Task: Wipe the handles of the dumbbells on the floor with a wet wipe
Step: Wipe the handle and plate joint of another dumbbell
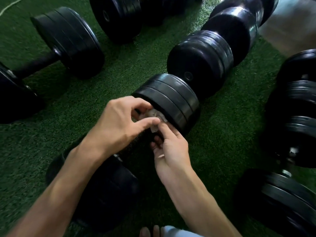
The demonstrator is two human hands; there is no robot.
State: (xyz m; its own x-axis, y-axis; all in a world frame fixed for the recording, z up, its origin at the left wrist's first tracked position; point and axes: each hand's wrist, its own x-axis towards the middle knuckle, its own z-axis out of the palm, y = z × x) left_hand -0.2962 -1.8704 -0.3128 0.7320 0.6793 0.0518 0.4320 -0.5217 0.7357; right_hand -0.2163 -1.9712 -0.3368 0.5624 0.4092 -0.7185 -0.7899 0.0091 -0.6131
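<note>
The turf (140, 65) is green and covers the whole floor. Many black dumbbells lie on it. A row of dumbbells (227, 31) goes from the middle to the top right, end to end. More dumbbells (297, 106) are stacked at the right edge, and one of them has a small white scrap on it. At the left lies a dumbbell with a bare handle (39, 63) between its two heads. Another big head (118, 16) is at the top middle.

The dumbbell (171, 98) being cleaned lies in the middle, on the turf, its far head just beside the row. Its near head (109, 190) is under the left forearm, dark and partly hidden. The handle between the two heads is almost fully covered by the hands.

The left hand (118, 124) comes from the lower left, above the handle. Its fingers are curled, and the thumb and fingertips pinch the wipe (156, 115) close to the inner face of the far head. The right hand (172, 146) comes from below, just beside the left one and touching the wipe. Its thumb and index finger pinch the lower corner of the wipe; the other fingers are curled under the palm.

The wipe is small, crumpled and whitish-grey, between both hands, at the far end of the handle.

At the bottom edge some toes (150, 232) are visible.
</note>
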